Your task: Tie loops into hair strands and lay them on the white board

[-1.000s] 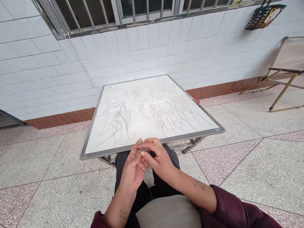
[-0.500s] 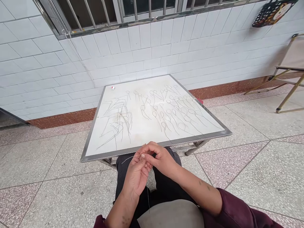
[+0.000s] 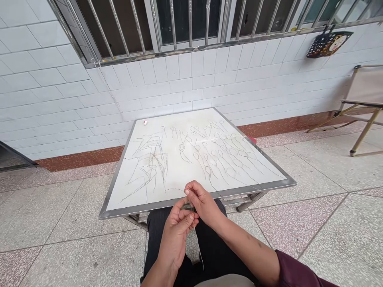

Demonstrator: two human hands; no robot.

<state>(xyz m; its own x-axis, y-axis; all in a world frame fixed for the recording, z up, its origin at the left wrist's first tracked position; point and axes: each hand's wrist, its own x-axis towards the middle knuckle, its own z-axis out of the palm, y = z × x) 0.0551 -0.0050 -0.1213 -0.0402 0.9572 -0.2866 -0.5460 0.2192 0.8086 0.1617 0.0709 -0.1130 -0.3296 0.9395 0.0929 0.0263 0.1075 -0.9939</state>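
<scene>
Two bare hands work a thin wire (image 3: 198, 242) at the near edge of a white-topped table (image 3: 179, 175). The left hand (image 3: 178, 229) pinches it between closed thumb and fingertips; the right hand (image 3: 201, 201), just above, also has thumb and forefinger pressed together on it — its other fingers curled. One end hangs below the left fingers, over dark trousers (image 3: 155, 235). Beyond the fingertips lie looped wires (image 3: 208, 172) and, farther left, bent wires (image 3: 152, 159).
</scene>
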